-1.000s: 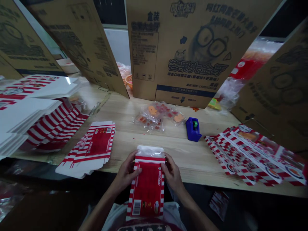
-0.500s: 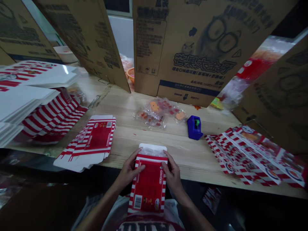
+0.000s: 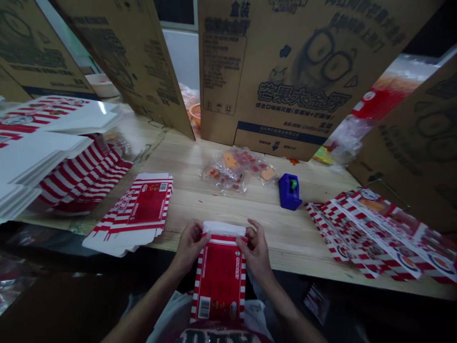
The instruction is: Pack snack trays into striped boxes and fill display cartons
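Note:
A red-and-white striped carton (image 3: 219,276) lies back panel up in front of my body, its barcode at the near end and its white end flap (image 3: 224,228) at the far end. My left hand (image 3: 191,243) pinches the carton's upper left corner between thumb and curled fingers. At the upper right corner my right hand (image 3: 256,250) grips with its thumb on the panel, the index finger raised off it. Past the carton, clear packets of gummy candy (image 3: 237,169) lie on the wooden table (image 3: 185,205). A blue tape dispenser (image 3: 289,191) stands right of them.
Left, flattened striped cartons (image 3: 150,202) lie near the edge, beside a stack of white-backed cartons (image 3: 46,147). More striped cartons (image 3: 378,233) fan out at right. Large cardboard sheets (image 3: 285,76) stand upright along the back, with an orange basket (image 3: 195,112) behind a gap.
Both hands have shifted to the carton's far corners and their fingers have curled. The far flap now looks shorter and folded over more. My view has tilted slightly.

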The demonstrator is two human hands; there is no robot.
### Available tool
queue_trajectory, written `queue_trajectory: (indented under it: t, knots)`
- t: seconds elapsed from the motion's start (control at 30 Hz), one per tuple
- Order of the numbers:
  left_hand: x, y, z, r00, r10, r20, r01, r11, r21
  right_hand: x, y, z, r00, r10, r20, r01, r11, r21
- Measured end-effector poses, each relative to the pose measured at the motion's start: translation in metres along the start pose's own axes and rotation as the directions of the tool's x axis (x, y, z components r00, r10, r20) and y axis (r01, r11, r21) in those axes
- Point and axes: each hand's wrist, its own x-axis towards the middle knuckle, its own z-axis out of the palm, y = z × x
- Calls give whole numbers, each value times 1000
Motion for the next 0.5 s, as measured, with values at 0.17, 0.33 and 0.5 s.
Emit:
queue_trajectory:
  t: [0.17, 0.33, 0.5]
  knots:
    - [6, 11, -9, 980, -32, 197, 26, 999, 35, 10, -8, -5, 978, 105, 179, -108, 994, 11]
    - [7, 20, -19, 957, 62, 283, -134, 960, 244, 6, -13, -7, 973, -94, 212, 135, 972, -192]
    - [7, 24, -22, 957, 47, 285, -155, 916, 370, 8, -19, -6, 963, 67, 259, -17, 982, -191]
